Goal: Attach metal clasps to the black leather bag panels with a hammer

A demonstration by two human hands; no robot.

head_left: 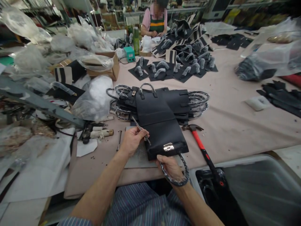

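Note:
A black handbag panel with a crease across its middle lies in front of me, its far end on a stack of similar pieces. Near its front edge sits a shiny metal clasp. My left hand is closed around a thin metal tool, whose lower tip is by the panel's left side. My right hand pinches the panel's front edge, thumb on top. A plastic-wrapped handle loops around that hand. Under the panel is a grey board, partly hidden.
A hammer with a red and black handle lies right, overhanging a grey bin. Stacked panels with wrapped handles lie ahead. Plastic bags crowd the left. Across the table sits a person behind piled black pieces.

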